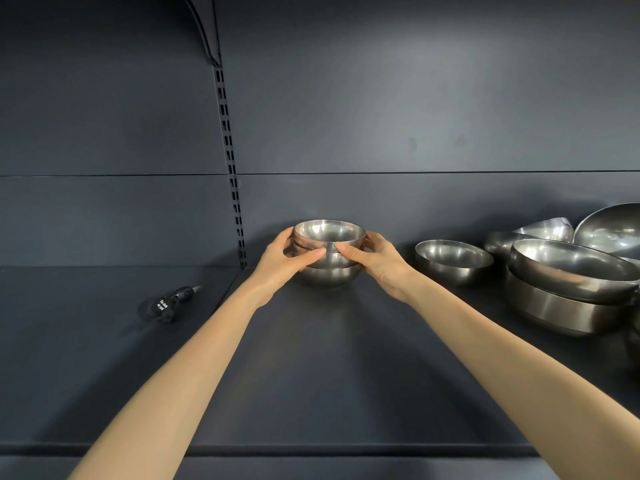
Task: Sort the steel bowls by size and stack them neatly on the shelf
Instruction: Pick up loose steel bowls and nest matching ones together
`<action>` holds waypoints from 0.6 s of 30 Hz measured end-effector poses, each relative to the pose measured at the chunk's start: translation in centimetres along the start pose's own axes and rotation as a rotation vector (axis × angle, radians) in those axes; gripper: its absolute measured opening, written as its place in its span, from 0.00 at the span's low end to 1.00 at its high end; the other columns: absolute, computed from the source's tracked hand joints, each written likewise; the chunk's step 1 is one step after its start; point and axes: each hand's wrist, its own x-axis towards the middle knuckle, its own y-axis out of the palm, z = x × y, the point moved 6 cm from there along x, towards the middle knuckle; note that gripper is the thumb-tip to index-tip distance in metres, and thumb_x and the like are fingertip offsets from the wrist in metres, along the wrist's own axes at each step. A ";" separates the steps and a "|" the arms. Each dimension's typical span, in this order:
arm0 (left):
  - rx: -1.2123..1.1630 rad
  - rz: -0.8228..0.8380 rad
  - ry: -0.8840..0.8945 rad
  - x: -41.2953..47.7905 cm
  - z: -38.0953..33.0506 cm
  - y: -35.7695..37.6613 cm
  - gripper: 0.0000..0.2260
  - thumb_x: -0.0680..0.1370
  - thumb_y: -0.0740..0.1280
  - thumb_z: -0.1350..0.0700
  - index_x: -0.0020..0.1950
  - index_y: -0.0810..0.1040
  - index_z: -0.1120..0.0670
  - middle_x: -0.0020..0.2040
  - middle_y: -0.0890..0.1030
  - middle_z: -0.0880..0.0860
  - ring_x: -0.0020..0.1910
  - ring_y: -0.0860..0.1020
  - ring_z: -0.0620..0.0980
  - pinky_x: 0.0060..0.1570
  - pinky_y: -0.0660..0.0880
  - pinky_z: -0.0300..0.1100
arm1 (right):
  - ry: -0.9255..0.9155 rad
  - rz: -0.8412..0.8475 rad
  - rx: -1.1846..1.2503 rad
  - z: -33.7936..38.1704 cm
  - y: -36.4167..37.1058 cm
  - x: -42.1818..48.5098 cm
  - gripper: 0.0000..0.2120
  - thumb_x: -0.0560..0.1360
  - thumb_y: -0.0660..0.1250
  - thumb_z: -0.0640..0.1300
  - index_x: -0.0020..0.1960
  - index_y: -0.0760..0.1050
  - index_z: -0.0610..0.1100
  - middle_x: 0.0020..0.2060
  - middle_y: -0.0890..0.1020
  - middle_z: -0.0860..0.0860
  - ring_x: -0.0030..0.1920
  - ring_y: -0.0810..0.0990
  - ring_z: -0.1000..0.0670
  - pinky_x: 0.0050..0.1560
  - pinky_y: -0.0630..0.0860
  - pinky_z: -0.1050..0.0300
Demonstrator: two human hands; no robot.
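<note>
While a bowl stack [329, 252] is sitting mid-shelf [346, 358], the left hand [282, 259] and right hand [379, 259] are gripping its sides, fingers curled around it, loose bowls [453, 259] lying to the right.

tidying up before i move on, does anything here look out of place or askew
Yes. A black object that is no bowl lies on the shelf, left of the stack. Far right, a tipped bowl and a larger bowl lean tilted behind the big pile, unsorted.
</note>
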 end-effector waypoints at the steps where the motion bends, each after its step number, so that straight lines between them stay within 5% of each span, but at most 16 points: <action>1: -0.002 -0.001 -0.004 0.1 0.1 0.0 0.23 0.73 0.75 0.54 0.65 0.73 0.47 0.54 0.81 0.44 0.57 0.79 0.47 0.53 0.77 0.41 | 0.002 -0.001 -0.002 0.0 0.1 0.0 0.55 0.48 0.81 0.66 0.68 0.68 0.46 0.62 0.78 0.50 0.65 0.75 0.48 0.69 0.69 0.47; 8: -0.008 0.023 -0.021 0.4 -0.1 -0.1 0.22 0.73 0.74 0.55 0.64 0.71 0.47 0.50 0.80 0.42 0.55 0.78 0.45 0.56 0.78 0.44 | 0.019 0.015 -0.048 0.1 0.2 0.3 0.48 0.52 0.79 0.63 0.66 0.69 0.46 0.60 0.78 0.50 0.63 0.76 0.49 0.69 0.70 0.47; 13: 0.015 0.045 -0.034 0.1 -0.3 -0.1 0.20 0.74 0.73 0.54 0.62 0.69 0.47 0.50 0.80 0.39 0.55 0.78 0.43 0.55 0.77 0.41 | 0.028 0.054 -0.204 0.8 -0.3 -0.6 0.52 0.51 0.74 0.74 0.68 0.69 0.47 0.63 0.77 0.52 0.67 0.73 0.50 0.71 0.67 0.48; 15: 0.036 0.051 -0.031 -0.1 -0.6 -0.2 0.20 0.75 0.72 0.53 0.64 0.69 0.50 0.53 0.81 0.42 0.55 0.78 0.42 0.54 0.76 0.39 | 0.016 0.036 -0.338 1.8 -1.1 -1.6 0.48 0.60 0.71 0.73 0.71 0.66 0.45 0.68 0.72 0.52 0.70 0.69 0.51 0.72 0.63 0.54; 18: 0.074 0.059 -0.017 -0.6 -1.0 -0.3 0.13 0.77 0.70 0.53 0.59 0.72 0.53 0.53 0.82 0.41 0.51 0.80 0.38 0.54 0.74 0.37 | -0.062 -0.049 -0.748 2.9 -3.8 -2.6 0.33 0.75 0.66 0.57 0.74 0.62 0.42 0.71 0.67 0.48 0.72 0.65 0.48 0.68 0.61 0.59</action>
